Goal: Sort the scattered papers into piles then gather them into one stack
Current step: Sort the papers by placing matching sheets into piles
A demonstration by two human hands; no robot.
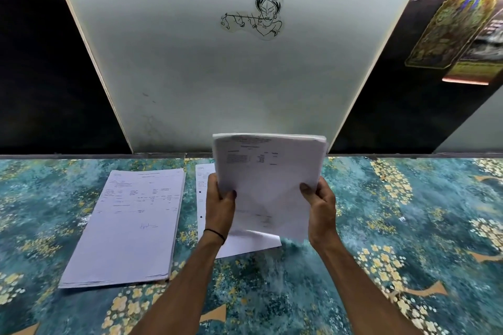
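A thick bundle of white printed papers [269,179] is held upright above the patterned surface, its lower edge lifted off it. My left hand [220,204] grips the bundle's left edge and my right hand [319,204] grips its right edge. A neat pile of printed papers [130,228] lies flat to the left. A second pile with punched holes [202,198] lies in the middle, mostly hidden behind my left hand and the bundle.
The papers rest on a teal cloth with yellow flower print [394,253]. A white board with a line-drawn sticker [255,16] leans against the dark wall behind. A framed golden picture [457,24] hangs at the upper right.
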